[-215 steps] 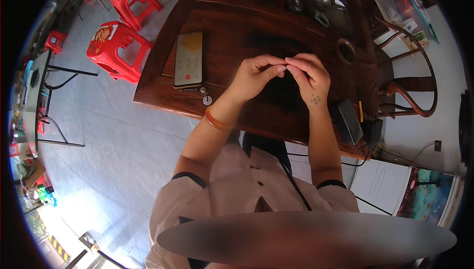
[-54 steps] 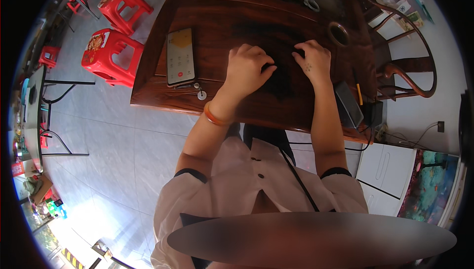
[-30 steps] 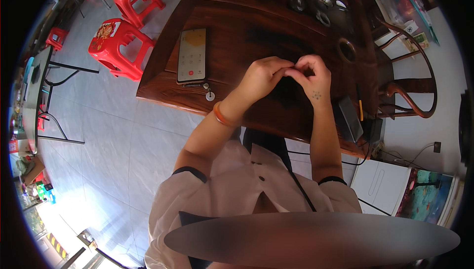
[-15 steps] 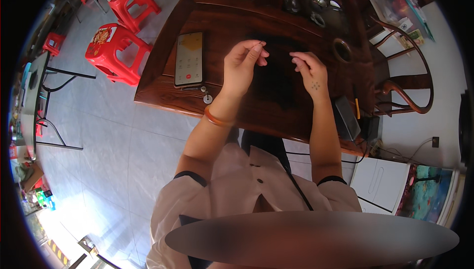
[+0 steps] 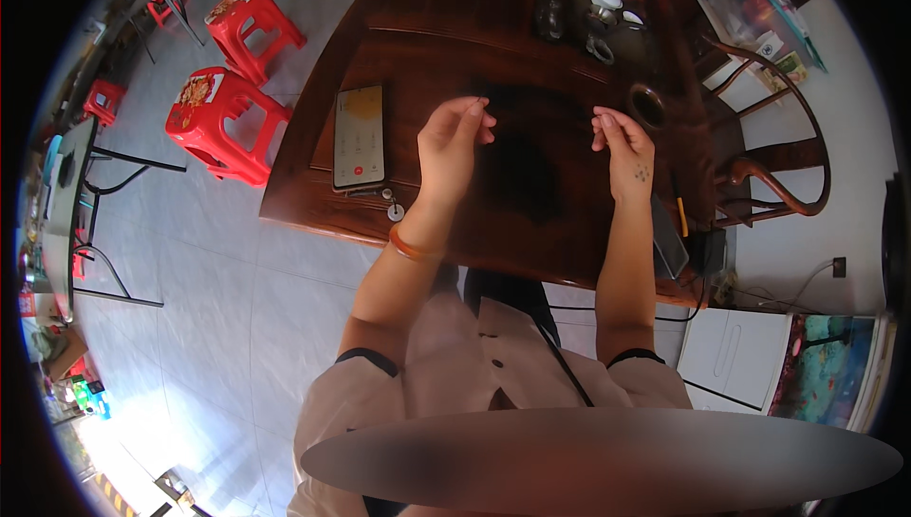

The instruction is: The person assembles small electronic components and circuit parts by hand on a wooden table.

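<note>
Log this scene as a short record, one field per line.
Left hand: over the table, fingers pinched; anything held is too small to tell
Right hand: apart from the left, also pinched; same uncertainty
Wearing: orange bangle on left wrist
Surface: dark wood, black patch between the hands in view
Table's left: phone, screen lit; round tag near its lower end
Right: wooden chair
Floor: red stools, left
</note>
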The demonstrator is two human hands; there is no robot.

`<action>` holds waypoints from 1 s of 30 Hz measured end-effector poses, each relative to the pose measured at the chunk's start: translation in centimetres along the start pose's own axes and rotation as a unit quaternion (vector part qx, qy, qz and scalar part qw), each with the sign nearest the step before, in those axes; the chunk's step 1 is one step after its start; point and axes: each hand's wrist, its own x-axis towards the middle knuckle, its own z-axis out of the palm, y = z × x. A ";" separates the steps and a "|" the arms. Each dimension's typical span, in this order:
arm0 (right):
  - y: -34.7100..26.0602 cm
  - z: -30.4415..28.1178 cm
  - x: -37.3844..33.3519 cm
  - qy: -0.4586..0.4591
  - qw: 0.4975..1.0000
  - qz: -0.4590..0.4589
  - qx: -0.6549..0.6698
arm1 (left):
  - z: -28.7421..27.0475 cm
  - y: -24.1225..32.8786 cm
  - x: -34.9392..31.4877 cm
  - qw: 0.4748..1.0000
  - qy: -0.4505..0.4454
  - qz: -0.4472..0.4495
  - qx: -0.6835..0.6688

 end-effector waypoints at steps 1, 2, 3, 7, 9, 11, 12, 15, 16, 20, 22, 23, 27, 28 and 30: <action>0.0 0.0 -0.1 0.007 0.999 -0.010 0.035 | 0.1 0.0 -0.1 1.000 0.000 0.008 0.023; 0.2 0.1 -0.1 0.013 0.997 -0.020 0.071 | 0.2 0.0 -0.1 0.999 0.000 0.016 0.047; 0.3 0.1 -0.2 0.012 0.997 -0.018 0.071 | 0.3 -0.1 -0.2 0.999 0.001 0.014 0.047; 0.0 0.8 -0.9 0.000 0.996 -0.087 0.007 | 1.0 -0.4 -0.3 0.965 -0.025 0.156 0.208; -1.7 2.8 -1.9 -0.076 0.985 -0.131 -0.079 | 1.1 -0.7 -0.1 0.914 -0.030 0.264 0.307; -1.8 3.9 -2.5 -0.110 0.976 -0.159 -0.102 | 1.2 -0.9 0.1 0.889 -0.039 0.304 0.341; -1.8 4.3 -2.8 -0.122 0.971 -0.177 -0.106 | 1.2 -1.0 0.1 0.860 -0.044 0.344 0.374; -1.7 4.8 -3.0 -0.110 0.968 -0.181 -0.133 | 1.2 -1.1 0.1 0.823 -0.053 0.382 0.417; -1.8 4.8 -3.1 -0.111 0.969 -0.179 -0.133 | 1.2 -1.0 0.1 0.823 -0.053 0.380 0.418; -2.0 4.8 -3.2 -0.098 0.967 -0.189 -0.140 | 1.4 -0.8 -0.1 0.803 -0.065 0.388 0.447; -2.1 4.8 -3.2 -0.098 0.968 -0.183 -0.138 | 1.4 -0.7 -0.2 0.801 -0.070 0.387 0.451; -2.2 4.8 -3.2 -0.101 0.970 -0.177 -0.135 | 1.5 -0.7 -0.3 0.798 -0.072 0.384 0.458; -2.1 4.7 -3.2 -0.111 0.971 -0.170 -0.123 | 1.5 -0.4 -0.5 0.792 -0.078 0.374 0.476; -2.0 4.7 -3.2 -0.113 0.971 -0.169 -0.123 | 1.5 -0.5 -0.5 0.792 -0.077 0.374 0.477; -2.0 4.6 -3.1 -0.122 0.968 -0.180 -0.123 | 1.4 -0.8 -0.2 0.797 -0.086 0.392 0.452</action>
